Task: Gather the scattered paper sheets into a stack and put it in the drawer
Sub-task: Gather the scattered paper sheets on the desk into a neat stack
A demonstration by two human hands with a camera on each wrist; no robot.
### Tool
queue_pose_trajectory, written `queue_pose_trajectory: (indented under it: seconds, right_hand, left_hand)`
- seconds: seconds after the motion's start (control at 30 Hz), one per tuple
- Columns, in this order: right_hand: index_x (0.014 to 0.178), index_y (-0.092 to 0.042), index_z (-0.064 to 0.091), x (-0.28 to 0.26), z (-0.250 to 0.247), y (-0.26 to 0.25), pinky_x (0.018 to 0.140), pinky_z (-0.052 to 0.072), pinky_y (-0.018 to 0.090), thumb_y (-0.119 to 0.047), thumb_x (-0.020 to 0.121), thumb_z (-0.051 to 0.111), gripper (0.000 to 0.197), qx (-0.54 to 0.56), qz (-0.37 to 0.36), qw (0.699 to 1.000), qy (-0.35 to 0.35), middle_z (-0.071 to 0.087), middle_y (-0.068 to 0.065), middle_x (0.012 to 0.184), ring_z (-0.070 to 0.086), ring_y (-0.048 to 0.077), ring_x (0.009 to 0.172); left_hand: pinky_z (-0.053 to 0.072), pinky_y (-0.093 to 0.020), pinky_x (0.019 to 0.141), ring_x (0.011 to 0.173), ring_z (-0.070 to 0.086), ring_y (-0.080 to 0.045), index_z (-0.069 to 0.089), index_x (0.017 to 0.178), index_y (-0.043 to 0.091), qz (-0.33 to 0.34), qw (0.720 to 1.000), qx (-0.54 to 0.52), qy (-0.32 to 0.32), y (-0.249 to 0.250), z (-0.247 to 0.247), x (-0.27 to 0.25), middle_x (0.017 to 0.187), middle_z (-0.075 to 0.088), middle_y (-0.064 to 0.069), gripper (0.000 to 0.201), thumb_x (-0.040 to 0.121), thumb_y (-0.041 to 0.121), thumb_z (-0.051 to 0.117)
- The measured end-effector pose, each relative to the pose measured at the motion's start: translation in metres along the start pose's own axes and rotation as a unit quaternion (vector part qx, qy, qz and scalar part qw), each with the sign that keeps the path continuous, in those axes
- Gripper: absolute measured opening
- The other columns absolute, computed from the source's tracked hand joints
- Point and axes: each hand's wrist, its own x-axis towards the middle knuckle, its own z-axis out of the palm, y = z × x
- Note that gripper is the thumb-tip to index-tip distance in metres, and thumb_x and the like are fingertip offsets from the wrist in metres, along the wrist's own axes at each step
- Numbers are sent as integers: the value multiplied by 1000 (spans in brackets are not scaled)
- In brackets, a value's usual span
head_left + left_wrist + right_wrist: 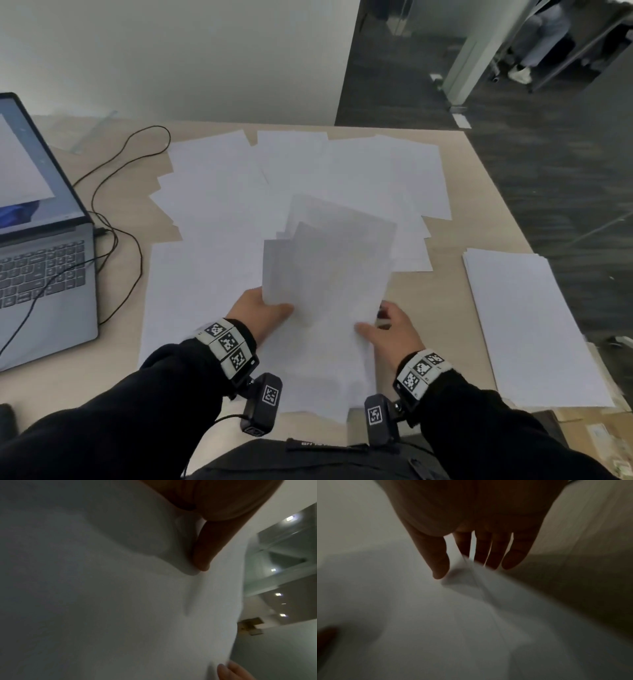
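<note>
Many white paper sheets [219, 178] lie scattered and overlapping across the light wood table [479, 192]. My left hand [263, 311] grips a fanned bundle of sheets [329, 260] by its lower left corner, tilted up off the table, with the thumb on top [204, 545]. My right hand [394, 329] holds the lower right edge of the sheets. Its thumb lies on top, and its straight fingers [513, 555] sit behind the paper [471, 615]. No drawer is in view.
An open grey laptop [44, 260] stands at the left edge, with a black cable [113, 192] looping beside it. A separate neat stack of paper [527, 325] lies at the table's right edge. Dark carpet lies beyond the table.
</note>
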Motion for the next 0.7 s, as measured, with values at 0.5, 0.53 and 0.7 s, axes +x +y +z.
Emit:
queue_pose_trajectory:
  seconds: [0.5,0.53,0.7]
  right_hand:
    - [97,-3,74,-31,-34,-88,79,56,26,3,80,72,18,139,-167,976,-23,77,6,93,73,19,90]
    - [101,-3,72,-30,-32,-83,82,56,30,5,79,71,23,134,-159,978,-32,77,7,96,73,21,93]
    - [101,-10,69,-30,-28,-71,78,54,26,11,81,62,30,99,-141,984,-39,77,0,97,71,13,93]
  left_hand:
    - [59,-33,79,92,73,-26,69,107,3,176,969,-163,-56,60,-41,-32,100,76,-13,48,60,5,76]
    - [58,-31,78,93,73,-25,68,109,4,167,971,-156,-64,53,-40,-29,101,76,-11,50,60,5,77]
    - [53,-37,84,92,73,-19,74,99,15,134,983,-118,-52,32,-31,-26,97,77,-4,38,61,15,77]
